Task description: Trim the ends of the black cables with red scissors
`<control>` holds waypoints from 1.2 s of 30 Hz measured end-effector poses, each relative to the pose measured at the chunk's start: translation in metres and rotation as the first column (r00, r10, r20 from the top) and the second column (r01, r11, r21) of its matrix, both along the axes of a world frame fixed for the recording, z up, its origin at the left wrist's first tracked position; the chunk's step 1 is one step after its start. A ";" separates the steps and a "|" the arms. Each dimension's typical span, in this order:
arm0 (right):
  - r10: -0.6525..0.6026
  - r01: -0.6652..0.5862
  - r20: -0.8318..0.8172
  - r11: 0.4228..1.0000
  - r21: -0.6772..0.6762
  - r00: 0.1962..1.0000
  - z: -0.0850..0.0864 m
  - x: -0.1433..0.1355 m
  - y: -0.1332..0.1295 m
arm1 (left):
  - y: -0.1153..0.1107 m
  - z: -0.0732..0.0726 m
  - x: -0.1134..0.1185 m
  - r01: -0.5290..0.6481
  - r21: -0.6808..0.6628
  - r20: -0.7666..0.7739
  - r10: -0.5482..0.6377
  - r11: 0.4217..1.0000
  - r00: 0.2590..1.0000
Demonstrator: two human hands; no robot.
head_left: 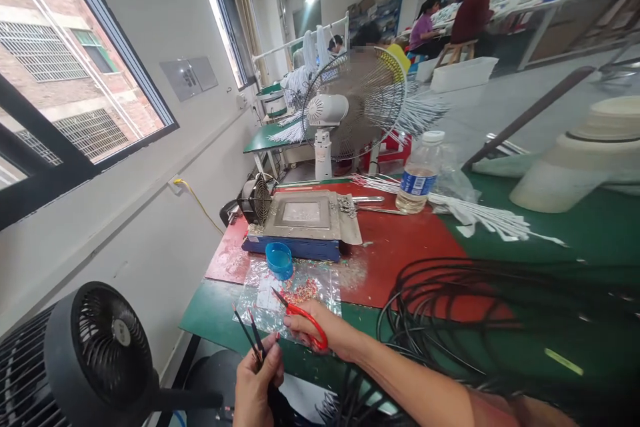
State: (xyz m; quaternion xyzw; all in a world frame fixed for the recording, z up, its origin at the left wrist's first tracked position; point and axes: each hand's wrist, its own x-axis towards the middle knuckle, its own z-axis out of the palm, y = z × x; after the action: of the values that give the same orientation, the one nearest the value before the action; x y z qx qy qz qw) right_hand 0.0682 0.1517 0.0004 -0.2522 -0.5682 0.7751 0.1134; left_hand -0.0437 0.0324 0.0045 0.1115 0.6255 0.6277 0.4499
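Observation:
My left hand [259, 380] is closed around several black cables [254, 333], whose stripped ends with reddish tips point up and to the left. In my right hand [325, 327] is a pair of scissors [306, 320] with red handles, its dark blades pointing up and left. The blades sit above and a little right of the cable ends, apart from them. Beneath the scissors, small red and yellow scraps [303, 290] lie on a clear plastic bag [250, 297]. A blue cup [279, 261] stands just behind them on the bag.
A blue-based hot plate device [295, 248] with a small fan [255, 200] stands behind the cup. Coiled black cable [425, 293] covers the right side. A bottle [417, 177], white wires [490, 217] and a large fan [355, 103] stand farther back; a dark fan [100, 347] is at left.

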 end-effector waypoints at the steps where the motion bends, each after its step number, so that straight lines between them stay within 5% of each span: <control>1: 0.013 -0.014 -0.010 0.999 -0.037 1.000 0.002 0.000 -0.001 | -0.001 0.000 0.003 -0.008 -0.005 -0.007 0.008 1.000 1.000; 8: 0.064 -0.066 -0.016 0.988 -0.138 0.998 0.002 0.000 -0.006 | -0.001 -0.001 0.014 -0.027 -0.009 -0.058 0.027 1.000 0.998; 16: 0.086 -0.089 -0.106 0.996 -0.020 0.991 -0.004 0.000 -0.009 | -0.001 -0.007 0.017 -0.064 0.009 -0.095 0.064 0.998 0.993; 26: 0.104 -0.132 -0.094 0.918 -0.374 0.990 -0.003 -0.001 -0.014 | -0.002 -0.015 0.013 0.046 0.086 -0.003 -0.046 0.995 0.999; 36: 0.126 -0.132 -0.040 0.947 -0.292 0.991 -0.006 -0.001 -0.012 | 0.000 -0.012 0.012 0.116 0.039 0.060 -0.118 0.993 0.991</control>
State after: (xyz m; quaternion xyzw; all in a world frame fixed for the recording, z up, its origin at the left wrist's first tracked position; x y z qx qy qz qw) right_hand 0.0675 0.1393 -0.0053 -0.2206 -0.4609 0.8591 0.0298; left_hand -0.0319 0.0323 -0.0070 0.1361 0.5924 0.6143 0.5032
